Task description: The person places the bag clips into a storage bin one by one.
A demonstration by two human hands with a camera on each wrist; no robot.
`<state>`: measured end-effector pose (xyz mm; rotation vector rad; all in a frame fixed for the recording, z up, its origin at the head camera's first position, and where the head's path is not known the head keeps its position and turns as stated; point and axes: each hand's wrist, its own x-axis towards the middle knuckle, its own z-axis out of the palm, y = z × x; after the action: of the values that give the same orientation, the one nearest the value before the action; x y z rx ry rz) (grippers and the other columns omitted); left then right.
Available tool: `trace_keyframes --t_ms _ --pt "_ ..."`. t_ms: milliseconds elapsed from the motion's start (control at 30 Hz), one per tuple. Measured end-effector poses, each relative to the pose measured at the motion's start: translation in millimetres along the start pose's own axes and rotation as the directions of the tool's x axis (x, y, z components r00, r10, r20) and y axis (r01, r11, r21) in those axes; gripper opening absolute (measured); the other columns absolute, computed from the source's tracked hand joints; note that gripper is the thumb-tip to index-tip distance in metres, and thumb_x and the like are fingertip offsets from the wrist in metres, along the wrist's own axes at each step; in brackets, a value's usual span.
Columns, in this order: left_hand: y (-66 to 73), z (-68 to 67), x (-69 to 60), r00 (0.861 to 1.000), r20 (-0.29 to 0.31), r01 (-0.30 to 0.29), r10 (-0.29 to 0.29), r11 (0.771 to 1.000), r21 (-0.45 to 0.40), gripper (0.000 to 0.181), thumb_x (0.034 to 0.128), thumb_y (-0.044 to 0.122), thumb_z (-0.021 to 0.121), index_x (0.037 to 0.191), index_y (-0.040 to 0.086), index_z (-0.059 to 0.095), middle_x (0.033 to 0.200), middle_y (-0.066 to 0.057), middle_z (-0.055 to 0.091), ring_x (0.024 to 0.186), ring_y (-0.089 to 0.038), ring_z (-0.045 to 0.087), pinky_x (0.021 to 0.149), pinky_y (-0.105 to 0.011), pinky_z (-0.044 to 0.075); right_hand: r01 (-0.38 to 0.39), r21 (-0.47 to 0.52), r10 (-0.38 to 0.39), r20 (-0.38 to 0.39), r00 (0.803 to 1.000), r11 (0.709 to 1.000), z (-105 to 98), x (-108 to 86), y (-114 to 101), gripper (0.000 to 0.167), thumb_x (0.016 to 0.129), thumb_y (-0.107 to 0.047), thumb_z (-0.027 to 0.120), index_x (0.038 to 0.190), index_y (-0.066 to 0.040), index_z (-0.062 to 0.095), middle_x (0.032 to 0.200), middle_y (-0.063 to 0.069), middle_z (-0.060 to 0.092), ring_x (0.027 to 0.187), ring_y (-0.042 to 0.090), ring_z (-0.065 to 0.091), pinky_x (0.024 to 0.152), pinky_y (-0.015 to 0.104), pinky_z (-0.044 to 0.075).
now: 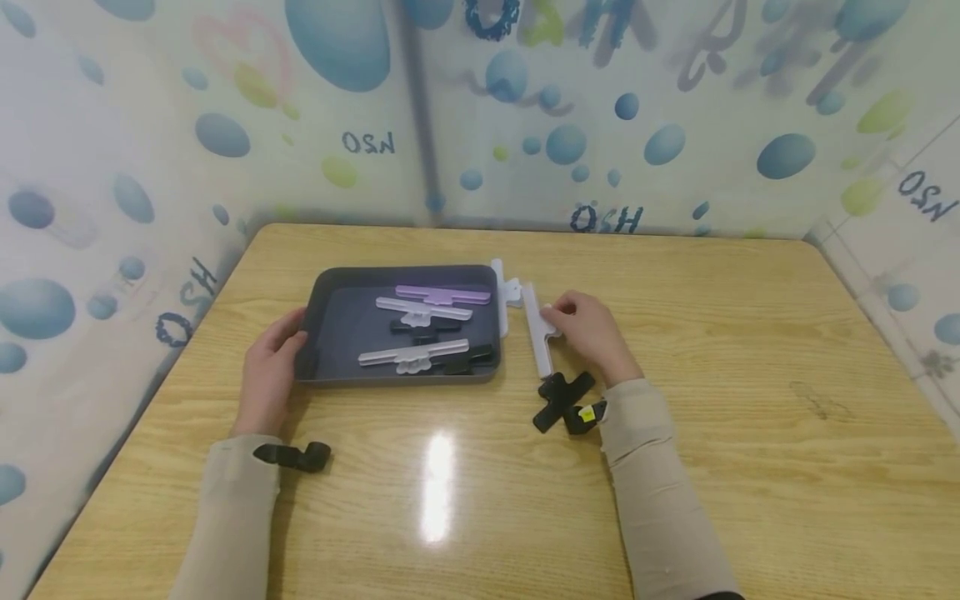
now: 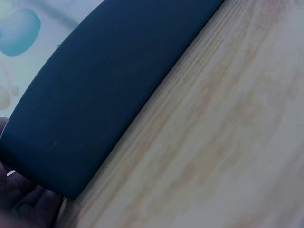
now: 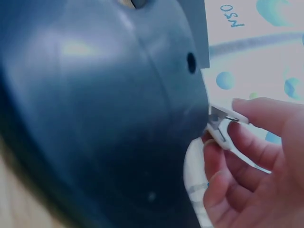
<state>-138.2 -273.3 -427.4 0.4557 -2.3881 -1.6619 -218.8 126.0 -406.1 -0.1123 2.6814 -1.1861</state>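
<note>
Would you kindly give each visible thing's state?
Dark grey rectangular tray: upright, partly filled.
Long white plastic clip: pinched in right hand.
Second long white clip: at tray's right end, clamping unclear.
Long purple plastic clip: in tray.
Two long pale clips, two black clips: in tray.
Black cross-shaped clip: lying outside tray.
Left hand: touching tray's end.

Pale walls [image 1: 525, 117] with blue and green droplets [image 1: 566, 144] around a wood-grain table [image 1: 750, 400], white glare [image 1: 437, 487] on top.

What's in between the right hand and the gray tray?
In the head view, the white clip that the right hand pinches comes first, then another white clip at the right end of the gray tray.
</note>
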Motion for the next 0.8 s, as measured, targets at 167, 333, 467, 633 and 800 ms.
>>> trace_keyframes --t_ms 167,333,467,633,800 --pt "-0.8 -0.6 0.3 1.0 0.003 0.004 -0.004 1.0 0.017 0.04 0.0946 0.03 0.042 0.134 0.021 0.043 0.137 0.003 0.04 0.125 -0.01 0.034 0.104 -0.033 0.027 -0.001 0.066 0.006 -0.075 0.997 0.998 -0.6 0.1 -0.9 0.036 0.086 -0.045 0.053 0.096 -0.011 0.057 0.095 0.004 0.056 0.085 0.021 0.049 0.07 0.032 0.042" --pt "-0.9 -0.5 0.3 1.0 0.005 0.001 -0.002 1.0 0.027 0.04 0.0946 0.031 0.042 0.134 0.021 0.043 0.137 0.003 0.04 0.124 -0.009 0.034 0.103 -0.033 0.027 0.001 0.14 0.017 -0.128 0.992 0.99 -1.4 -0.3 -2.4 0.036 0.085 -0.046 0.055 0.096 -0.012 0.057 0.096 0.004 0.056 0.084 0.021 0.05 0.07 0.032 0.043" --pt "-0.9 -0.1 0.5 1.0 0.003 0.002 -0.002 1.0 0.016 0.04 0.0947 0.029 0.042 0.134 0.021 0.043 0.137 0.003 0.04 0.125 -0.01 0.034 0.103 -0.032 0.027 0.011 0.199 0.021 -0.16 0.987 0.98 -1.4 0.0 -3.5 0.037 0.083 -0.048 0.056 0.096 -0.013 0.057 0.097 0.002 0.057 0.081 0.019 0.054 0.07 0.031 0.045" --pt "-1.2 0.1 0.4 1.0 -0.001 -0.002 0.002 1.0 -0.003 0.04 0.0946 0.027 0.042 0.134 0.02 0.043 0.137 0.002 0.04 0.125 -0.011 0.034 0.104 -0.033 0.027 0.031 0.254 0.014 -0.173 0.985 0.967 -0.4 -0.1 -8.3 0.039 0.081 -0.05 0.058 0.095 -0.013 0.056 0.097 0.001 0.057 0.083 0.017 0.055 0.071 0.03 0.048" --pt "-1.0 0.8 0.3 1.0 -0.002 0.002 -0.002 1.0 -0.002 0.04 0.0948 0.027 0.042 0.134 0.021 0.042 0.137 0.002 0.04 0.125 -0.011 0.033 0.104 -0.034 0.026 0.076 0.269 -0.023 -0.194 0.981 0.96 1.4 -1.9 -15.0 0.038 0.079 -0.05 0.059 0.093 -0.015 0.057 0.095 -0.001 0.058 0.084 0.015 0.055 0.07 0.03 0.049"
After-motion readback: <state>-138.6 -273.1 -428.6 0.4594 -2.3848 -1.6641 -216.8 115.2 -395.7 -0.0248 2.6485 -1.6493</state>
